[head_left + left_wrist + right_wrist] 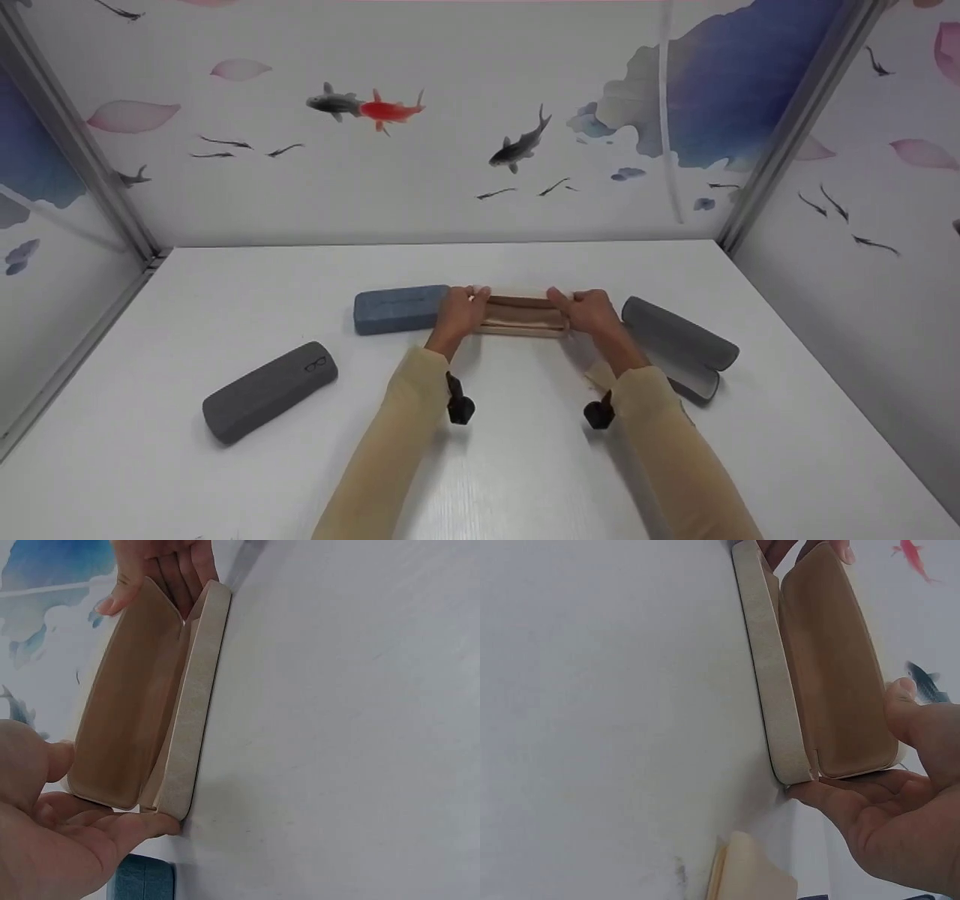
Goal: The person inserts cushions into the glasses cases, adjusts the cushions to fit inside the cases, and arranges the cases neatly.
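A cream glasses case (pixel 523 330) with a brown lining stands on the table with its lid raised. My left hand (pixel 460 311) grips its left end, with the thumb by the lid's rim and fingers along the end. At the opposite end, my right hand (pixel 598 313) holds it the same way. The left wrist view looks into the brown lid (pixel 127 705) and along the pale base (pixel 201 705), between both hands. A blue glasses case (pixel 397 309), closed, lies just left of my left hand.
A closed grey glasses case (pixel 270 391) with a glasses print lies at the left. Right of my right hand lies an opened grey glasses case (pixel 679 341). A tan piece (pixel 600 375) is beside my right wrist. Printed panels (pixel 420 195) enclose the white table.
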{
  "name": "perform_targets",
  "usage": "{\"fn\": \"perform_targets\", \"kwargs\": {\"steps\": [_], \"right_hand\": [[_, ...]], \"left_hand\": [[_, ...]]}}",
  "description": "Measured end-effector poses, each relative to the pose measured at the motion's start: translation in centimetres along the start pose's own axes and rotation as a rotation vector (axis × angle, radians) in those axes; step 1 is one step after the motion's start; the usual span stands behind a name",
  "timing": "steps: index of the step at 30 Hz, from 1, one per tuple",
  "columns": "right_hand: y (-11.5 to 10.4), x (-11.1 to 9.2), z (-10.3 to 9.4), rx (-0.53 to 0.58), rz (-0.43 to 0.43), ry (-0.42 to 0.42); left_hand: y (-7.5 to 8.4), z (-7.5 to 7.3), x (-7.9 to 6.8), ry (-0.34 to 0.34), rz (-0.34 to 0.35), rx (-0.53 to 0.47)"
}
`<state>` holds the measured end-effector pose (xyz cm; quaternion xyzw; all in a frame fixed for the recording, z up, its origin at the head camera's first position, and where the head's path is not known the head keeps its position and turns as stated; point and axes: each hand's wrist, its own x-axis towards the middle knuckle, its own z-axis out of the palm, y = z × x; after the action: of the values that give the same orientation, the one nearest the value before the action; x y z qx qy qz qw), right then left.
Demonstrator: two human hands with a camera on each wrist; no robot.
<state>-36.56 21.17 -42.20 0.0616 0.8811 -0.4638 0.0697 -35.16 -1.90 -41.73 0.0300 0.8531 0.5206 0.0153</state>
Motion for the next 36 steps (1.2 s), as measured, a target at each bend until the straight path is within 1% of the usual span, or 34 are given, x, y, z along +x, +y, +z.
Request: {"fn": "perform_targets", "kwargs": {"steps": [2,5,6,10,13,20,23,28,31,35,36], "right_hand": [[0.1,0.0,0.0,0.027,-0.004,-0.003],[0.3,-0.1,0.1,0.052,-0.001,-0.007],[0.3,-0.1,0.1,0.043,0.004,-0.005],[0.4,0.0,0.3,0.033,0.017,-0.011],[0.5,-0.1,0.2,0.040,0.005,-0.025],[1.0,-0.1,0.2,0.043,-0.022,-0.037],[1.2,-0.1,0.3,0.041,-0.048,-0.038],[1.5,-0.2,0.4,0.034,-0.085,-0.044],[1.7,-0.3,0.4,0.055,-0.095,-0.055],[1.8,-0.4,0.4,0.090,-0.086,-0.044],[1.8,-0.4,0.4,0.087,-0.084,-0.038]], "left_hand": [[-0.2,0.0,0.0,0.009,0.004,0.009],[-0.5,0.1,0.1,0.011,0.008,-0.006],[-0.6,0.1,0.1,0.016,0.009,-0.008],[-0.8,0.1,0.0,0.018,-0.021,-0.014],[-0.9,0.2,0.0,0.020,-0.049,-0.009],[-1.1,0.2,-0.2,0.016,-0.059,0.002],[-1.2,0.1,-0.2,0.018,-0.049,0.002],[-1.5,0.0,-0.4,-0.003,-0.049,-0.005],[-1.8,0.0,-0.4,-0.019,-0.018,-0.016],[-1.9,-0.1,-0.4,-0.034,0.031,-0.024],[-1.9,-0.2,-0.4,-0.037,0.030,-0.029]]}}
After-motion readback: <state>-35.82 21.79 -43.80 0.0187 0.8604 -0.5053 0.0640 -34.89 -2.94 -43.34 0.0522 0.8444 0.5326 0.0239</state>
